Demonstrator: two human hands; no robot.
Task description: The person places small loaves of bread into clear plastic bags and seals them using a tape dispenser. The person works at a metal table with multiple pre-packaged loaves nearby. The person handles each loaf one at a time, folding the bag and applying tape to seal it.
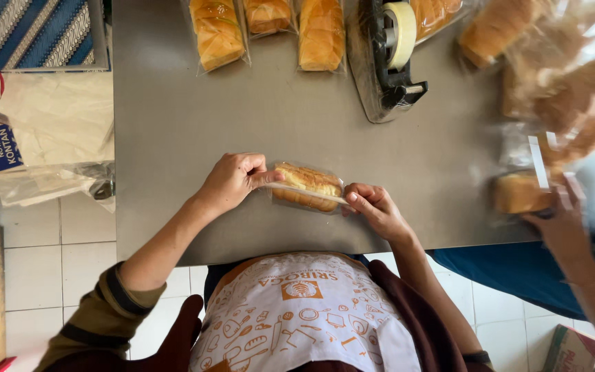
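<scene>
Bread roll in clear wrapper (306,187) is pinched between left hand (232,180) and right hand (374,207); squeezing harder could crush it or split the film.

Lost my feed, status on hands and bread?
Left hand and right hand pinch the bagged bread roll on the steel table. Tape dispenser behind, clear.

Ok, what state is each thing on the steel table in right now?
Golden bread roll in clear plastic wrap: lying flat, held at both ends.
Left hand: grip closed on the wrap's left end.
Right hand: fingers pinching the wrap's right end.
Black tape dispenser: loaded with a tape roll, untouched.
Three wrapped loaves at the far edge: bagged, lying side by side.
</scene>
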